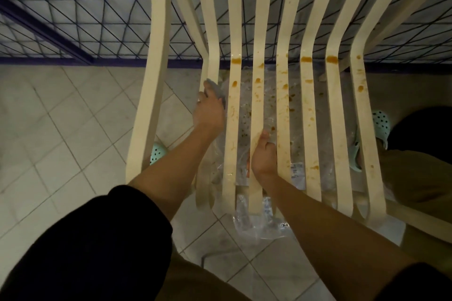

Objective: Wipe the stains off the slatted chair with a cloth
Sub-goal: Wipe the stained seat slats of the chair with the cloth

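The scene is dim, with a yellowish cast; the pale slats of the slatted chair (283,19) are the brightest part. The dark sleeve (85,247) sinks to near black, its detail lost. Wide-angle distortion bows straight lines toward the edges. The left hand (209,110) looks slightly blurred.

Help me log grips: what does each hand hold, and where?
The left hand holds a bunched grey cloth against the leftmost cream plastic seat slat; right hand grips the third slat partway along the seat.

The cream slatted chair (308,105) stands upright, with orange-brown stains (332,58) spotting its slats. A grey cloth (218,92) lies against the leftmost seat slat.
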`<state>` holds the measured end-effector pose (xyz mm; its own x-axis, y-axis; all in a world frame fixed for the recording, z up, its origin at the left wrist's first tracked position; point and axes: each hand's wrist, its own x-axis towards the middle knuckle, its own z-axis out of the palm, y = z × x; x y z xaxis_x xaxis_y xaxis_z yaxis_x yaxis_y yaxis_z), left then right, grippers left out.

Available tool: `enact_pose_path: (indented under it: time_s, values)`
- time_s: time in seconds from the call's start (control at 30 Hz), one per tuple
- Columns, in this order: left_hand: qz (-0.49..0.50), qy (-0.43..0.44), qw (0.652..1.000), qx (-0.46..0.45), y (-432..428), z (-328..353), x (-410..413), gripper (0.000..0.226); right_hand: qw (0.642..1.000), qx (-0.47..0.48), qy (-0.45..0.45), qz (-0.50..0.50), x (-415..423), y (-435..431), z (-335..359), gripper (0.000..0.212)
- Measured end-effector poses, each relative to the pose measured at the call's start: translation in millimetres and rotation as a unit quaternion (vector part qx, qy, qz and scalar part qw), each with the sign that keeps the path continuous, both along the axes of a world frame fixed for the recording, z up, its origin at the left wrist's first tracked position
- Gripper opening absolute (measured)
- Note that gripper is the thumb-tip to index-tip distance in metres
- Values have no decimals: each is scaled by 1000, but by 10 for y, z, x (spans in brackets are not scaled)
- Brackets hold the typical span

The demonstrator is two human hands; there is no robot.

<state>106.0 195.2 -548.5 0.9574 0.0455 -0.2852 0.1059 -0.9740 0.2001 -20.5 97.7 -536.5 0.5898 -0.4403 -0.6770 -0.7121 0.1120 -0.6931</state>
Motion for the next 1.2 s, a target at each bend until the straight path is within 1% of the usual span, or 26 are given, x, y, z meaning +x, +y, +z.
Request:
enact_pose_path:
  time_s: [0.07, 0.13, 0.27, 0.37, 0.43, 0.47, 0.53, 0.57, 0.6, 0.63, 0.67, 0.73, 0.77, 0.83, 0.9, 0.93, 1.0, 1.03, 1.07, 1.1, 1.13, 1.2]
  values:
    - [-5, 1, 1000, -3, 56, 15, -171, 65, 1000, 1, 7, 3, -1, -9, 4, 78]
    - [-1, 11, 1000, 0, 99, 45, -348, 65, 1000, 5, 8, 0, 2, -23, 44, 68]
    - [15, 32, 999, 0, 164, 148, -755, 64, 1000, -2, -5, -9, 5, -38, 135, 67]
    - [18, 33, 999, -4, 240, 189, -1062, 64, 1000, 16, 3, -3, -11, -65, 178, 64]
    - [35, 36, 999, -8, 298, 210, -1276, 64, 999, 25, -10, -18, -18, -34, 201, 62]
    - [45, 39, 998, -11, 323, 219, -1387, 64, 999, 11, -26, -17, -13, -28, 209, 63]
    - [49, 42, 998, -7, 354, 233, -1574, 64, 999, 14, -30, -24, -2, -4, 109, 66]
    - [48, 41, 998, -5, 369, 234, -1639, 65, 999, 30, -26, -32, 6, 5, 66, 72]
    - [47, 37, 998, -4, 376, 233, -1677, 65, 999, 31, -23, -30, 7, 17, 26, 81]
    - [50, 32, 998, -3, 381, 227, -1685, 64, 999, 37, -13, -38, 8, 29, 48, 100]
    - [53, 26, 998, 1, 381, 224, -1672, 64, 998, 44, -8, -36, 17, 21, 43, 102]
    - [49, 24, 998, 15, 372, 209, -1621, 63, 999, 23, 1, -27, 25, -23, 119, 79]
    - [42, 28, 998, 23, 363, 204, -1598, 63, 1000, 13, -1, -24, 19, -46, 124, 71]
    - [34, 34, 998, 39, 336, 197, -1531, 63, 1000, 9, 3, -17, -7, -96, 80, 68]
    - [46, 33, 998, 35, 311, 193, -1422, 62, 1000, 2, -10, -16, -10, -60, 118, 70]
    - [51, 31, 998, 27, 293, 187, -1356, 62, 1000, 0, -16, -17, -7, -32, 94, 76]
    - [53, 27, 998, 14, 267, 150, -1221, 61, 999, 1, -31, -29, 1, 31, -69, 98]
    - [52, 23, 998, 12, 260, 135, -1161, 61, 999, -7, -29, -35, -11, 39, -293, 108]
    - [49, 18, 999, 9, 246, 128, -1097, 61, 999, -17, -13, -28, -28, 51, -585, 114]
    - [48, 12, 999, 5, 237, 120, -1038, 60, 1000, -24, 7, -19, -38, 68, -693, 116]
    - [47, 8, 999, 2, 222, 116, -973, 60, 999, -36, 22, -13, -31, 67, -611, 111]
    - [49, 6, 999, -4, 187, 113, -836, 60, 999, -40, 24, -13, 1, 38, -235, 86]
